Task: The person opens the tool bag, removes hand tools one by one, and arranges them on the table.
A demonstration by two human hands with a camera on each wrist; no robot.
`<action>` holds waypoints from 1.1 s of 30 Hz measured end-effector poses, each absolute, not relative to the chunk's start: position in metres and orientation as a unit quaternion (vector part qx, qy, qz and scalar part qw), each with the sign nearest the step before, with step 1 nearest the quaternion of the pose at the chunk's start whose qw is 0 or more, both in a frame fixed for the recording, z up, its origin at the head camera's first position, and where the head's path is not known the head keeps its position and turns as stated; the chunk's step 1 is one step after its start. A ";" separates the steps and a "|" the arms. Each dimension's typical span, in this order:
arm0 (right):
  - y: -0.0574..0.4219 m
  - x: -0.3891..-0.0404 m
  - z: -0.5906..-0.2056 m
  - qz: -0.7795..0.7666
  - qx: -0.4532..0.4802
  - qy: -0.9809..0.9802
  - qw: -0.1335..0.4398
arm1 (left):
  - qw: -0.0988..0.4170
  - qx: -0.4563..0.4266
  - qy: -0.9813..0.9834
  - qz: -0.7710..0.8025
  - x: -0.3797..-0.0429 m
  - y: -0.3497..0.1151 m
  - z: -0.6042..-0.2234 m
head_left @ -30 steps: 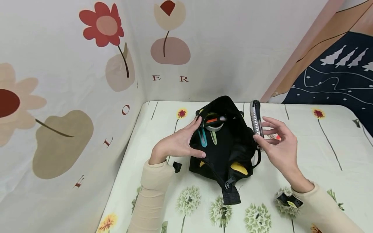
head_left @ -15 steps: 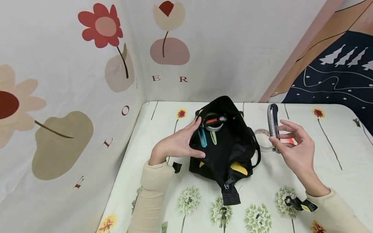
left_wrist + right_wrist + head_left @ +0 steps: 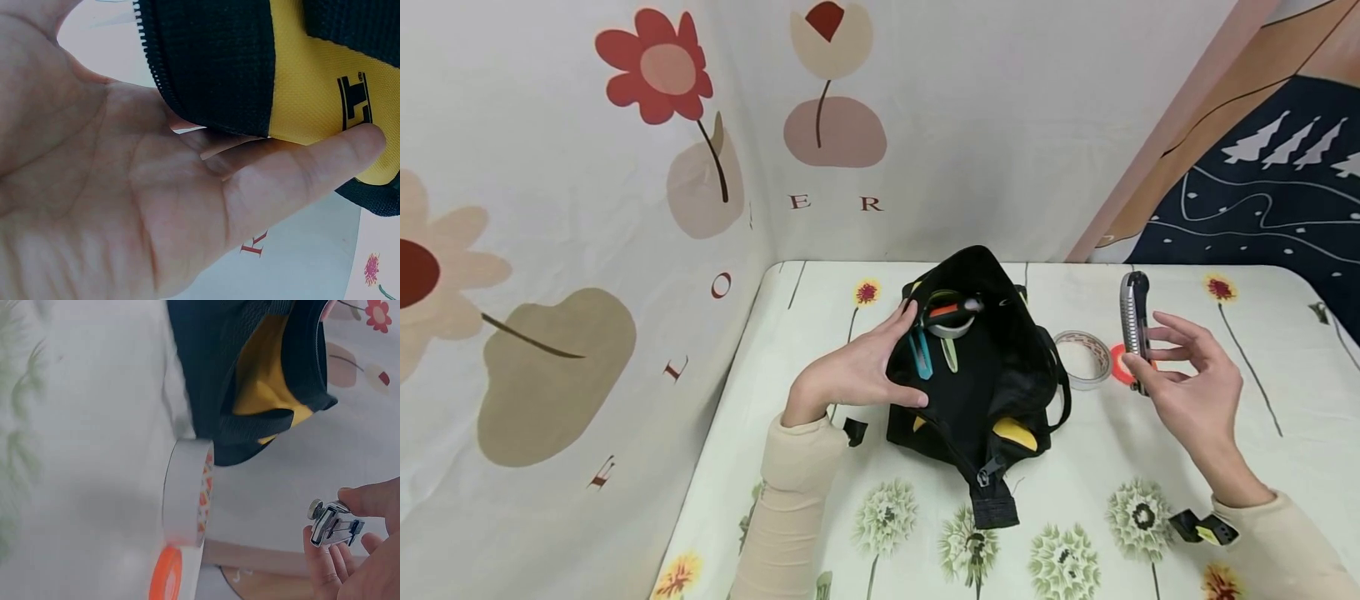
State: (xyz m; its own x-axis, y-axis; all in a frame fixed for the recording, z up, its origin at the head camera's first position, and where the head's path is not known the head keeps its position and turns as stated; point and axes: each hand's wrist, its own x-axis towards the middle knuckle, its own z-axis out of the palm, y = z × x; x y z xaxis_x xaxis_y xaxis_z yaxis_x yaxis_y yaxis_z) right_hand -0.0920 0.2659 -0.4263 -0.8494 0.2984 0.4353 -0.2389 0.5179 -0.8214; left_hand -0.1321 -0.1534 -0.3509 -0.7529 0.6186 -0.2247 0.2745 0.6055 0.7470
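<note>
Flowered tablecloth (image 3: 1078, 467); your left hand (image 3: 861, 364) grips bag (image 3: 985, 392), right hand (image 3: 1204, 392) pinches cutter (image 3: 1133, 317); slack pinch could drop it

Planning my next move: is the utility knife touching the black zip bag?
Apart. The head view shows tablecloth and tape roll between utility knife and black zip bag.

I can read dark-red serif capitals on the white fabric backdrop printed with flowers (image 3: 992, 133): F, L and O climbing its left side, E and R across the back. Black lettering on the black-and-yellow zipped fabric bag (image 3: 290, 81) shows only partly; orange print inside the grey ring-shaped tape roll (image 3: 185, 494) is illegible.
</note>
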 end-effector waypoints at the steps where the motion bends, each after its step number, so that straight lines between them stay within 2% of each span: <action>1: 0.268 -0.092 -0.427 0.485 -0.021 -0.830 0.275 | 0.238 0.259 0.863 0.362 -0.132 -0.153 -0.351; 15: 0.292 -0.092 -0.443 0.425 -0.098 -0.861 0.261 | 0.237 0.260 0.864 0.360 -0.133 -0.154 -0.352; 27: 0.311 -0.093 -0.455 0.409 -0.130 -0.870 0.243 | 0.237 0.255 0.863 0.366 -0.131 -0.154 -0.351; 33: 0.321 -0.093 -0.461 0.384 -0.154 -0.885 0.213 | 0.239 0.254 0.862 0.368 -0.131 -0.153 -0.351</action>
